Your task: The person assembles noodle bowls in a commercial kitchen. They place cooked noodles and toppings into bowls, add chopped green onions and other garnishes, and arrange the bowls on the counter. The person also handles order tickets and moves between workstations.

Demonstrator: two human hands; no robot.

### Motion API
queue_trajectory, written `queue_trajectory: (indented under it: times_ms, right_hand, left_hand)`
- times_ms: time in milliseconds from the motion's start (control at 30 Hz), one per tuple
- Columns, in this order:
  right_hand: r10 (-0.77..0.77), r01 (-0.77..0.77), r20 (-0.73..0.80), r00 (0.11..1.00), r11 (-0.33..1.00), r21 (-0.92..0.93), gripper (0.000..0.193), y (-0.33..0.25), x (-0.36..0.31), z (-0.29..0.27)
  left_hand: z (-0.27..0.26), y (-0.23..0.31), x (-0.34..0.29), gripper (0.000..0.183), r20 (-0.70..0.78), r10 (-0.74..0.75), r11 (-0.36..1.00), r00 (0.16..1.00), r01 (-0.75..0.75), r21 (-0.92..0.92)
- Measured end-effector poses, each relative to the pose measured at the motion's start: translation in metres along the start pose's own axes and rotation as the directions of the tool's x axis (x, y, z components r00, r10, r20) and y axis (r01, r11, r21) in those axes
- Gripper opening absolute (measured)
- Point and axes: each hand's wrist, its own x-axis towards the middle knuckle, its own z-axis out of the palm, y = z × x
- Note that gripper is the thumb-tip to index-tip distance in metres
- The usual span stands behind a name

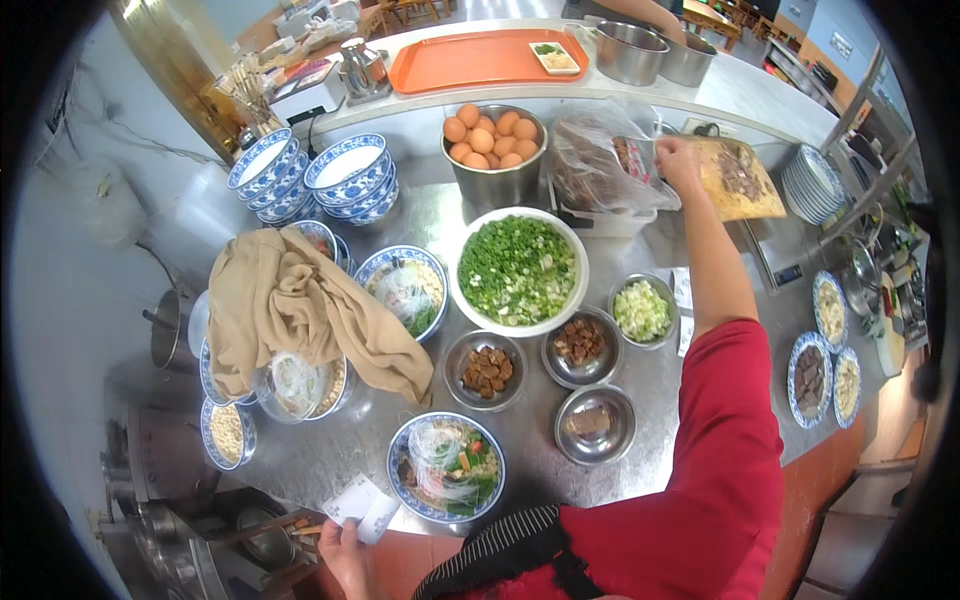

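Observation:
My right hand reaches to the far side of the steel counter, fingers closed at the edge of a clear plastic bag with dark brown food inside. Beside that hand lies a yellow food pack with a dark patch. Low at the counter's front edge, my left hand pinches a white paper slip. Nearest to it stands a blue-patterned bowl of clear noodles, greens and peanuts. Mid-counter are a white basin of chopped scallions and steel bowls of brown meat chunks.
A steel pot of eggs and stacked bowls stand at the back. A tan cloth drapes over bowls on the left. An orange tray lies on the raised ledge, where another person's arm shows. Small plates sit far right.

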Motion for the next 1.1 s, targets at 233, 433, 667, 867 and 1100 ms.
queue_trajectory:
  times_ms: [233,433,667,867,1100]
  right_hand:
    - [-0.042,0.206,0.524,0.851,0.944,-0.259,0.028,0.009,0.009,0.061]
    - [0.059,0.215,0.575,0.816,0.892,-0.397,0.034,0.028,0.004,0.067]
    - [0.269,0.299,0.678,0.684,0.745,-0.597,0.036,0.046,0.019,0.079]
    - [0.388,0.385,0.685,0.617,0.61,-0.692,0.036,0.077,0.018,0.107]
    - [0.252,-0.016,0.43,0.867,0.876,-0.481,0.038,0.13,0.016,0.109]
  left_hand:
    - [0.024,0.003,-0.009,0.014,-0.017,-0.029,0.998,0.999,0.03,0.052]
    - [0.032,0.001,-0.004,0.016,-0.041,-0.065,0.997,0.997,0.067,0.036]
    - [0.025,-0.005,-0.009,0.014,-0.052,-0.035,0.999,0.998,0.036,0.013]
    - [0.025,-0.013,-0.014,0.014,-0.067,-0.076,0.993,0.995,0.081,0.087]
    - [0.022,-0.015,-0.014,0.008,-0.098,-0.076,0.994,0.992,0.083,0.069]
